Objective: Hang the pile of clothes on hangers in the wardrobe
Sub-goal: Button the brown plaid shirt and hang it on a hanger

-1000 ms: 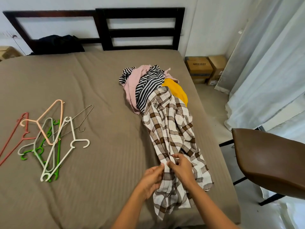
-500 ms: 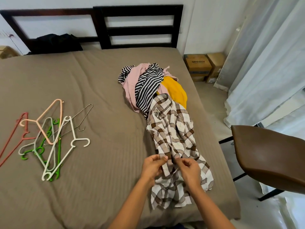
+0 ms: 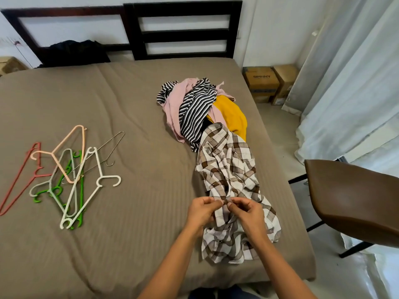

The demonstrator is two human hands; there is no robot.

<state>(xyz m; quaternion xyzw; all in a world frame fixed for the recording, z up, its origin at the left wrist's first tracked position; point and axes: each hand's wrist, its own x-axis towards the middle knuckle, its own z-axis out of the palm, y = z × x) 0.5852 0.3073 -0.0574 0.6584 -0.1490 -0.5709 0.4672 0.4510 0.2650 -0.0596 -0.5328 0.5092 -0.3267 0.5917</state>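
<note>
Hands [image 3: 201, 212] [image 3: 248, 214] — pinch grip on plaid shirt [image 3: 226, 165]

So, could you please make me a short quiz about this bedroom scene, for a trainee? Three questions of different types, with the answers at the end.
1. True or false: the left hand and the right hand both pinch the plaid shirt.
2. Where do the hangers lie?
A) in a wardrobe
B) on the bed, left of the clothes pile
C) on a desk
3. How many of the hangers are bare metal wire?

Key: 1 true; 2 B; 3 one.
</note>
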